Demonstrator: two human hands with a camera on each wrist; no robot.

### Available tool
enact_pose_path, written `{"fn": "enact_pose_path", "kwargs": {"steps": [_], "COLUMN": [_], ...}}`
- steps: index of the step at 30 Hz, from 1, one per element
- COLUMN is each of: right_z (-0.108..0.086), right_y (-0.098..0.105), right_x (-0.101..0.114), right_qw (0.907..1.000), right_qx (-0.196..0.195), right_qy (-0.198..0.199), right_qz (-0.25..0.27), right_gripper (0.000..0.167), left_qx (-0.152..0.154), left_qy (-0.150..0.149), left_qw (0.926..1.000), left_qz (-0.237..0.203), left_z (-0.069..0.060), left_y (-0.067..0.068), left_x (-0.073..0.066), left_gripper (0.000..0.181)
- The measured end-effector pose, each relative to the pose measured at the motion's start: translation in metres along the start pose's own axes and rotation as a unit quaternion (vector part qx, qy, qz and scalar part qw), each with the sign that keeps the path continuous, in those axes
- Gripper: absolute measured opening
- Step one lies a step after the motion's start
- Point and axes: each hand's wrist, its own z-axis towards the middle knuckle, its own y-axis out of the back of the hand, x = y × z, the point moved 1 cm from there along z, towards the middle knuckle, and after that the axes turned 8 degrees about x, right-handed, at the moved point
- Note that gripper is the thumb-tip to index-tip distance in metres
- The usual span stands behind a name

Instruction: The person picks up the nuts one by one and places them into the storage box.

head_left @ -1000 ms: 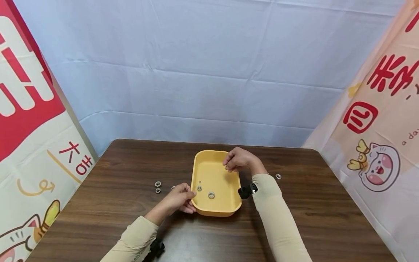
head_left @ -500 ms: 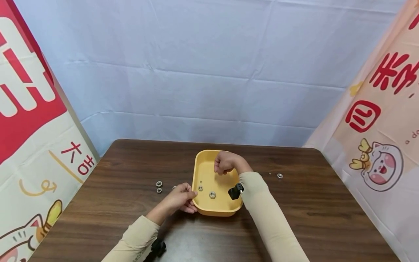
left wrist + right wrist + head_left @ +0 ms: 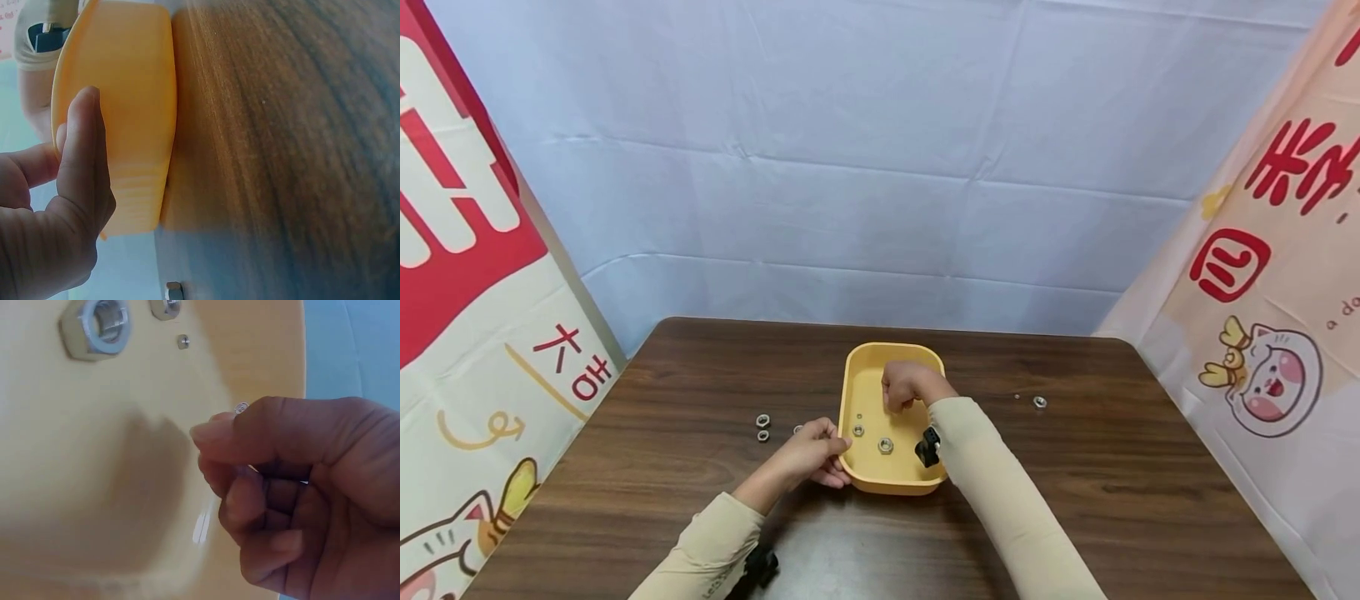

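On the dark wooden table [image 3: 1150, 467], taking noon as the far edge, the yellow tray [image 3: 901, 467] makes a good dial. Toward nine o'clock from it sits a pair of nuts [image 3: 763, 428], one just behind the other, and a part-hidden nut [image 3: 798, 430] peeks out beside the left hand [image 3: 815, 454]. Toward three o'clock lie a tiny bit [image 3: 1017, 397] and an outer nut [image 3: 1040, 402], near each other. A pale cloth [image 3: 865, 167] hangs beyond at twelve.

Inside the tray, a big nut [image 3: 886, 446] rests a little past six, a middling nut [image 3: 858, 431] near eight, and a tiny nut [image 3: 860, 416] near nine. The right hand [image 3: 910, 385] reaches in from about two o'clock, blocking my view of some of the floor toward twelve.

The left hand pinches the tray's rim at eight o'clock, thumb over the inside, fingers against the outer wall. The right hand's fingers are curled, thumb and forefinger nipping a small silvery piece [image 3: 241, 408] with markings on it, mostly covered, so I can't tell its shape. It sits between those two digits, within the tray's outline.
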Motion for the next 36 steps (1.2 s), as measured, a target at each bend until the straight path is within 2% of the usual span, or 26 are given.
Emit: {"fn": "enact_pose_path", "kwargs": {"steps": [8,11,15,17,25,36], "right_z": [-0.003,-0.009,-0.017,-0.021,-0.029,-0.056], "right_y": [-0.001,0.000,0.002,0.002,0.002,0.008], "right_x": [0.002,0.006,0.014,0.017,0.019,0.014], "right_qw": [0.9996,0.9997,0.9972,0.9961,0.9963,0.9963], "right_qx": [-0.008,-0.011,-0.007,-0.003,-0.007,-0.038], "right_qy": [-0.014,-0.018,-0.007,-0.003,0.001,0.002], "right_qz": [0.021,-0.014,-0.075,-0.088,-0.086,-0.076], "right_gripper": [0.016,0.017,0.036,0.042,0.045,0.046], "left_qx": [-0.001,0.000,-0.004,-0.005,-0.007,-0.009], "left_qy": [0.000,0.002,0.002,0.002,0.004,0.008], "left_qw": [1.0000,1.0000,1.0000,1.0000,1.0000,0.9999], "left_qz": [0.000,0.000,0.000,0.000,0.000,0.000], "left_z": [-0.001,-0.001,-0.001,-0.001,-0.005,-0.007], "left_y": [0.000,-0.001,-0.002,-0.002,-0.003,-0.004], "left_x": [0.001,0.000,0.000,0.000,-0.002,-0.004], "left_gripper": [0.014,0.013,0.014,0.014,0.013,0.013]}}
